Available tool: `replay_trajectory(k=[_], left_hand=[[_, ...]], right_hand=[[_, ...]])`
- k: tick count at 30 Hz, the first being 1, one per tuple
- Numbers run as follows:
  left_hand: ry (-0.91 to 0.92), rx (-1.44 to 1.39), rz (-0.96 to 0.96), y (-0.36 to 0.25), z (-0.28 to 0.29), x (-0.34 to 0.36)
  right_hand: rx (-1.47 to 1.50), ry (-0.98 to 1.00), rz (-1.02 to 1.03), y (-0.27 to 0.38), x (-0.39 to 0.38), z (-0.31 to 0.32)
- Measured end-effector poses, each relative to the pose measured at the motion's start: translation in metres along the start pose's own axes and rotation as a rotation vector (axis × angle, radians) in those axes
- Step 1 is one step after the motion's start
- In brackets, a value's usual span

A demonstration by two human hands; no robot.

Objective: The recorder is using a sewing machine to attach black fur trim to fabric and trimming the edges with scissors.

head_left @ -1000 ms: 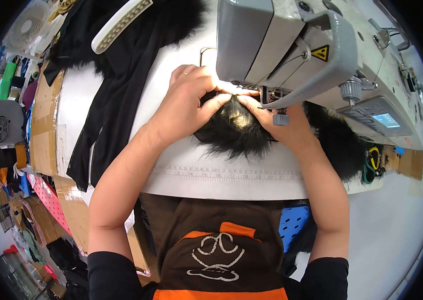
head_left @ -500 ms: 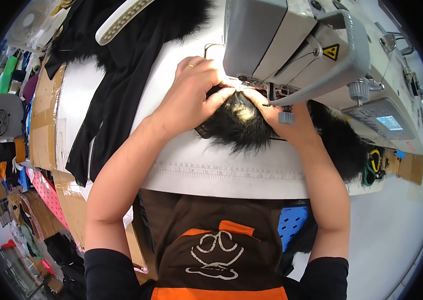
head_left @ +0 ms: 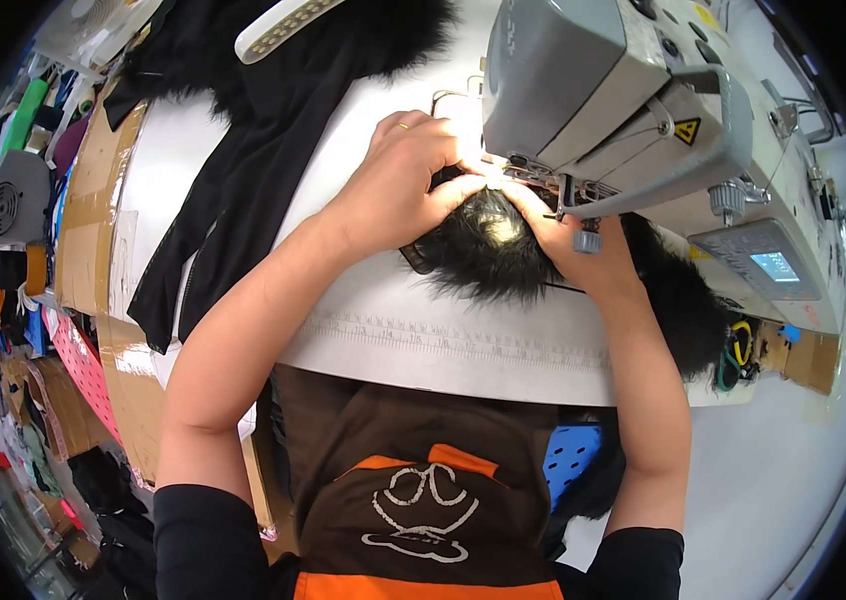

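Observation:
A piece of black fur fabric lies on the white table under the needle area of a grey and white sewing machine. My left hand, a ring on one finger, pinches its upper left edge between thumb and fingers. From the other side my right hand grips the fur close to the presser foot, partly hidden behind the machine's guard. Both sets of fingertips nearly meet in the bright lamp light. More black fur spreads to the right of my right forearm.
A black garment with fur trim lies at the left, under a white LED lamp arm. A printed ruler scale runs along the table's near edge. Cardboard borders the left side. A small control panel sits at the right.
The whole view has tilted and shifted slightly. Against the machine, both hands and the fur stay almost in the same place, still gripped.

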State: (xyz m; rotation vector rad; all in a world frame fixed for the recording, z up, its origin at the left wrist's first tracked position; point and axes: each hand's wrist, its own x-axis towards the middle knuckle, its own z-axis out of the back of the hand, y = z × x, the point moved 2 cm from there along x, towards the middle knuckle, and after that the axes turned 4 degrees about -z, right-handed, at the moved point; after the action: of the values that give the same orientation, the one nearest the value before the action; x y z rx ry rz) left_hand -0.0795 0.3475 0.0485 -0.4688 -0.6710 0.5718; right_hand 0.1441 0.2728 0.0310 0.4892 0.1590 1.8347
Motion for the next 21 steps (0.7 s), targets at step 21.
replay_trajectory(k=[21], left_hand=[[-0.077,0.068,-0.044,0.008,-0.006,0.001]], right_hand=[[-0.503,0.261,-0.104,-0.01,-0.004,-0.013]])
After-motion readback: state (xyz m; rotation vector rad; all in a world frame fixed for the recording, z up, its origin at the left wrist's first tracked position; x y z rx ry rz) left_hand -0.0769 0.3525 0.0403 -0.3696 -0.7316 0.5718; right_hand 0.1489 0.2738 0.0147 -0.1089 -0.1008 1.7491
